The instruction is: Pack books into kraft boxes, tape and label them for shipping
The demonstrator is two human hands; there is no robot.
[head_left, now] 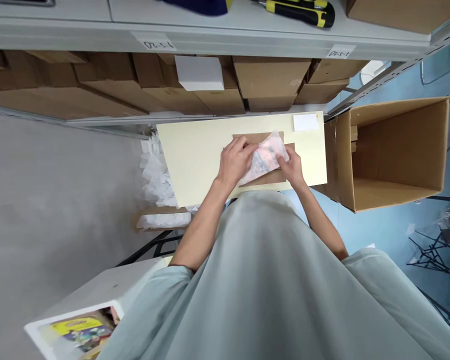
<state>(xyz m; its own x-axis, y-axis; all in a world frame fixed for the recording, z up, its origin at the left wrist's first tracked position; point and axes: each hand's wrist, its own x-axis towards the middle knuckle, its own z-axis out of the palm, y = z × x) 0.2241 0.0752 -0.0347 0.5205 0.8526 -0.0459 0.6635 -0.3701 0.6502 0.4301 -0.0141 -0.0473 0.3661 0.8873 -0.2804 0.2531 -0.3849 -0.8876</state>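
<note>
Both hands are on a thin, translucent white wrapped packet point(264, 159) with pinkish contents showing through. I cannot make out what is inside. My left hand point(237, 159) grips its left side, fingers curled over the edge. At the packet's right edge, my right hand point(291, 167) pinches it between thumb and fingers. Beneath the packet lies a flat brown cardboard piece point(272, 177), partly hidden by it and the hands. The cardboard rests on a cream tabletop point(198, 155).
A large open cardboard box point(397, 150) stands right of the table. Brown boxes point(272, 80) line the shelf behind, under a grey shelf edge point(247, 37) with yellow-black tools point(300, 11) above. White plastic wrapping point(155, 170) is heaped on the left. A white bin point(75, 320) stands lower left.
</note>
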